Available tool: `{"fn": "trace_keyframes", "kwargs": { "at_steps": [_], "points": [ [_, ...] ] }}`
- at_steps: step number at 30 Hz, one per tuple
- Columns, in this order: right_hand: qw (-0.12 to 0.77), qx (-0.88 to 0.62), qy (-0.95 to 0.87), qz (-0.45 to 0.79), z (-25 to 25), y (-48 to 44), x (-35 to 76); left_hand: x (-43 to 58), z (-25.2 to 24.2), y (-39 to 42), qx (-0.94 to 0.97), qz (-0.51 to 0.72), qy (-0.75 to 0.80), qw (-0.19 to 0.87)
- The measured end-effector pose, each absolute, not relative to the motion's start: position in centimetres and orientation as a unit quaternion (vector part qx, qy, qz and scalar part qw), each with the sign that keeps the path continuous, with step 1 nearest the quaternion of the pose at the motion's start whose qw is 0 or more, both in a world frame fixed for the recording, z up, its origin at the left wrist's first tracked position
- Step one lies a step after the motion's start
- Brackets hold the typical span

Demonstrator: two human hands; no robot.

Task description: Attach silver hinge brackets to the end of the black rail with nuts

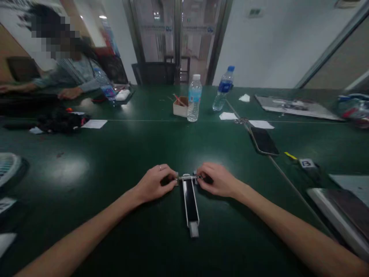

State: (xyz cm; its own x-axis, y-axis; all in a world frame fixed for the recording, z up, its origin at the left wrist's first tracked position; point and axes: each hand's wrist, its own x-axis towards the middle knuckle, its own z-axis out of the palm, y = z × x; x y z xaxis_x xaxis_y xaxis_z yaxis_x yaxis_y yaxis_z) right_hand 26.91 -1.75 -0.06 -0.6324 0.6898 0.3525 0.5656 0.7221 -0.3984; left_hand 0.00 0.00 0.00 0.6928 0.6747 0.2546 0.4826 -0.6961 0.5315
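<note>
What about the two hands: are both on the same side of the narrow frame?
No, the left hand is at the left of the frame and the right hand at its right.

On the worktop (155, 142), a frame (195, 202) lies at near centre, a rod (187, 177) across its far end. The fingers (170, 187) of the left hand (155, 182) are at the rod's left end, those of the right hand (217, 180) at its right end. Straight beyond stands a bottle (195, 100), an open box (180, 109) just behind it to the left, a second bottle (223, 90) farther back to the right. A phone (264, 141) lies to the right, in front of a sheet of paper (261, 124); a board (311, 112) lies behind both, farther right. A person (77, 73) is across the worktop at far left.
</note>
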Motion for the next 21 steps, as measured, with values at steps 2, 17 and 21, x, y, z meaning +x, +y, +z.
{"fn": "trace_keyframes", "kwargs": {
  "at_steps": [2, 17, 21],
  "points": [
    [0.248, -0.353, -0.893, 0.130, -0.09, -1.69, 26.88, 0.08, 0.11, 0.02, 0.894, 0.222, 0.327, 0.213],
    [0.234, -0.357, -0.893, 0.143, 0.32, -1.74, 26.88, 0.11, 0.33, 0.07, 0.900, 0.223, 0.326, 0.184],
    [0.225, -0.361, -0.894, 0.143, 0.31, -1.73, 26.89, 0.20, 0.43, 0.06, 0.896, 0.213, 0.344, 0.181]
  ]
}}
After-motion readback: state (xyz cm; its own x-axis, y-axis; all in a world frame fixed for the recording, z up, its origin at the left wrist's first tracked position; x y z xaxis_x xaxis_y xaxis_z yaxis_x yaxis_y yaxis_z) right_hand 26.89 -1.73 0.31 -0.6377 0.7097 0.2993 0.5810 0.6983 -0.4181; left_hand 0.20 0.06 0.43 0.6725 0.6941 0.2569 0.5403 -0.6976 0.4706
